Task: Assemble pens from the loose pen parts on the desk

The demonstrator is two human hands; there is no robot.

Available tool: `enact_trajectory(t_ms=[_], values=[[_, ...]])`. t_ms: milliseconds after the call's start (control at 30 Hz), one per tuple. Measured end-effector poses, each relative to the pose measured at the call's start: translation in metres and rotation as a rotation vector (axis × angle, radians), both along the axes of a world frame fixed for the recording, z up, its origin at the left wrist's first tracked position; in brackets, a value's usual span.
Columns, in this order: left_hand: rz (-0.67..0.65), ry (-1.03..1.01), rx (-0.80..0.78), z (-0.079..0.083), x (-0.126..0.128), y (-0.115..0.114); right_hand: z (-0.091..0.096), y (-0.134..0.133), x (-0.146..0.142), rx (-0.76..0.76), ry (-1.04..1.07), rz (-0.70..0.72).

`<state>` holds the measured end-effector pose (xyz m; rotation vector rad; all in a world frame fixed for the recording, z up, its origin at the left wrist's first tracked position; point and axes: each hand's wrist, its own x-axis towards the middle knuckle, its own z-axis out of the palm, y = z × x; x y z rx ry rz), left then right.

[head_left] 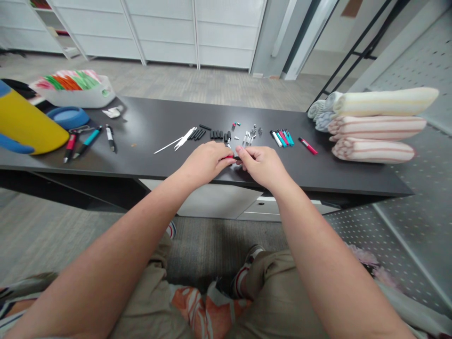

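Left hand (204, 162) and right hand (262, 165) both grip, fingers closed, a small red-and-black pen part (232, 157) over the black counter (155, 127); loose black pen barrels (216, 134) lie just beyond.

A row of loose plastic pen parts (219, 135) runs along a flat counter (151, 123), with assembled plastic pens (88, 142) to its left and further plastic pens (282, 138) to its right. Rolled cotton towels (374, 127) stack beyond those. A rectangular plastic bin (74, 94) sits behind the far left end. The left hand (203, 162) and right hand (261, 165) meet before the row, a slim plastic pen (231, 157) between them.
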<state>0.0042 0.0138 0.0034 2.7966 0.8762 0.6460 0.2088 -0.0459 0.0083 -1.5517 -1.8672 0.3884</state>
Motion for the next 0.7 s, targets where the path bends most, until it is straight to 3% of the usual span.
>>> enact_trajectory(t_ms=[200, 433, 533, 633, 700], values=[[0.008, -0.078, -0.031, -0.002, -0.002, 0.003, -0.007, 0.003, 0.011, -0.051, 0.212, 0.085], [-0.008, -0.162, -0.083, -0.003, -0.002, 0.004, -0.007, 0.002, 0.007, -0.073, 0.239, 0.007], [0.038, -0.381, -0.286, -0.002, -0.005, 0.008, -0.004, 0.006, 0.008, -0.099, 0.612, -0.059], [0.122, -0.783, -0.574, -0.001, -0.011, 0.017, -0.001, 0.011, 0.015, -0.057, 1.026, -0.157], [0.137, -1.017, -0.728, -0.002, -0.015, 0.024, -0.001, 0.013, 0.019, -0.029, 1.150, -0.189]])
